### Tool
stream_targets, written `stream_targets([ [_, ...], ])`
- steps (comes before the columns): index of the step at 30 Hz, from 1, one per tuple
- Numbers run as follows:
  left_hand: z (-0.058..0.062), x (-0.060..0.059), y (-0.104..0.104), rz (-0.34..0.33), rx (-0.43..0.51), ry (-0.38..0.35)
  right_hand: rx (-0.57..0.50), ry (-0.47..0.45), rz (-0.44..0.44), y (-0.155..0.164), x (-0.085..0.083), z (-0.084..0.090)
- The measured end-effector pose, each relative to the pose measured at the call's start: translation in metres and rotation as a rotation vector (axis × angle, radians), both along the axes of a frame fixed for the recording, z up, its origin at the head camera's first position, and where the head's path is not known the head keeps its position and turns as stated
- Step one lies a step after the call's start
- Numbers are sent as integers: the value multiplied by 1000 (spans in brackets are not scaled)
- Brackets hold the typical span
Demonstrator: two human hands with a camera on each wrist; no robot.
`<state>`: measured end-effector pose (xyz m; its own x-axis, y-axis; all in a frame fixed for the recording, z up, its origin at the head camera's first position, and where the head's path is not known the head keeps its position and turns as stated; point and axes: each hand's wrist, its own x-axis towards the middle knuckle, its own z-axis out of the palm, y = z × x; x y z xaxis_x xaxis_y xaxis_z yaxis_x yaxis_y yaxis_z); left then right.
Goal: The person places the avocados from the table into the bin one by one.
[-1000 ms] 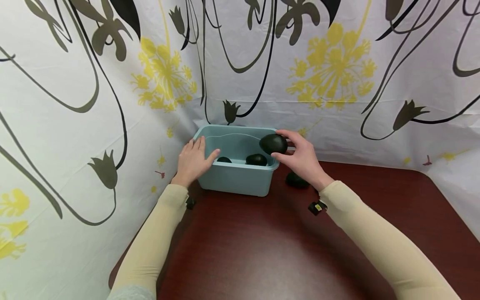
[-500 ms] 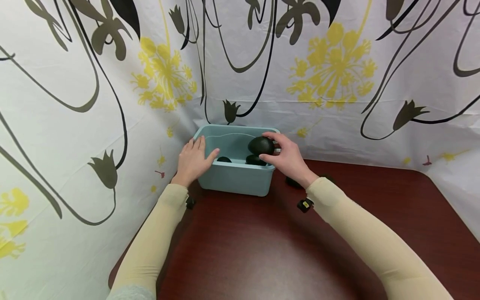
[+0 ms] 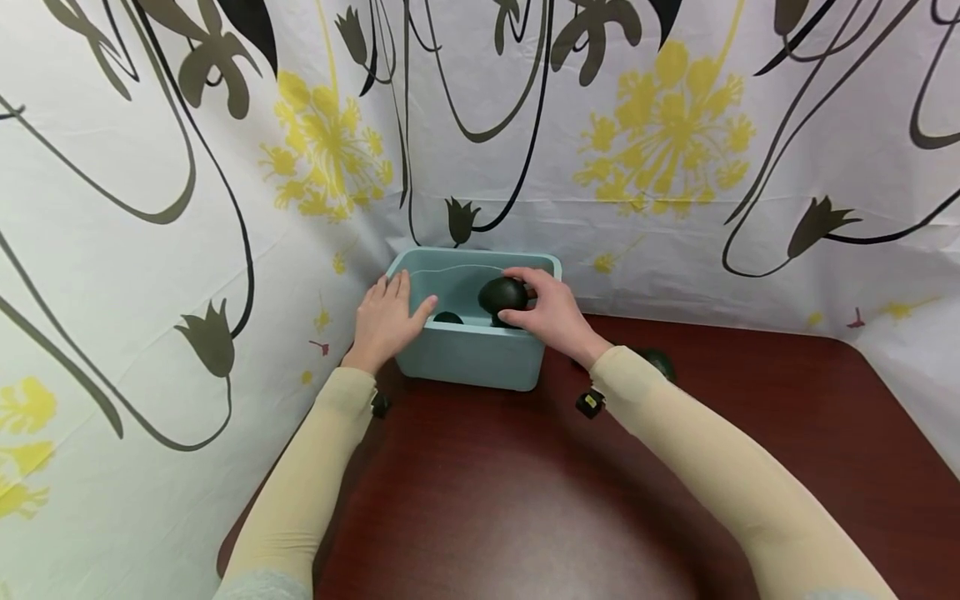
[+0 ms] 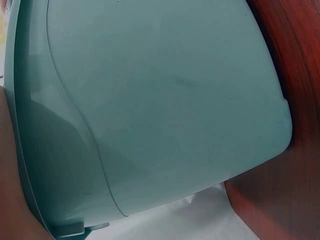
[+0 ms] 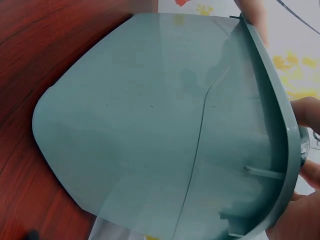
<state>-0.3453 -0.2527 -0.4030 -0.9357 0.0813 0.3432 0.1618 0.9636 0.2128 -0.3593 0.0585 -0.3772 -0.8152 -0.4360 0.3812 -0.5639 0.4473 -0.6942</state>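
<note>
A light blue plastic bin (image 3: 468, 358) stands on the table against the curtain. My left hand (image 3: 386, 323) rests on the bin's left end, fingers straight over the rim and thumb spread along the front. Just inside the bin's right half, my right hand (image 3: 551, 310) grips a dark green avocado (image 3: 502, 296) between thumb and fingers. Another avocado (image 3: 448, 318) lies on the bin's floor, and one more is mostly hidden beneath the held one. In the right wrist view, fingers and a sliver of the avocado (image 5: 304, 145) show past the bin's rim (image 5: 282, 100).
On the dark red table (image 3: 480, 483), an avocado (image 3: 658, 363) sits right of the bin, partly behind the right sleeve; another there is mostly covered by the wrist. A white floral curtain (image 3: 675, 250) closes off the back and left sides.
My right hand has carried the avocado leftward, from the bin's right rim to inside its opening, over the one lying there. The left hand has stayed in place.
</note>
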Motion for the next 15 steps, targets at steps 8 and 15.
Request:
stream_targets([
  [8,1,0,0,-10,0,-4,69,-11,7,-8,-8,2],
  [15,0,-1,-1,-14,-12,2,162,-15,35,-16,-14,7],
])
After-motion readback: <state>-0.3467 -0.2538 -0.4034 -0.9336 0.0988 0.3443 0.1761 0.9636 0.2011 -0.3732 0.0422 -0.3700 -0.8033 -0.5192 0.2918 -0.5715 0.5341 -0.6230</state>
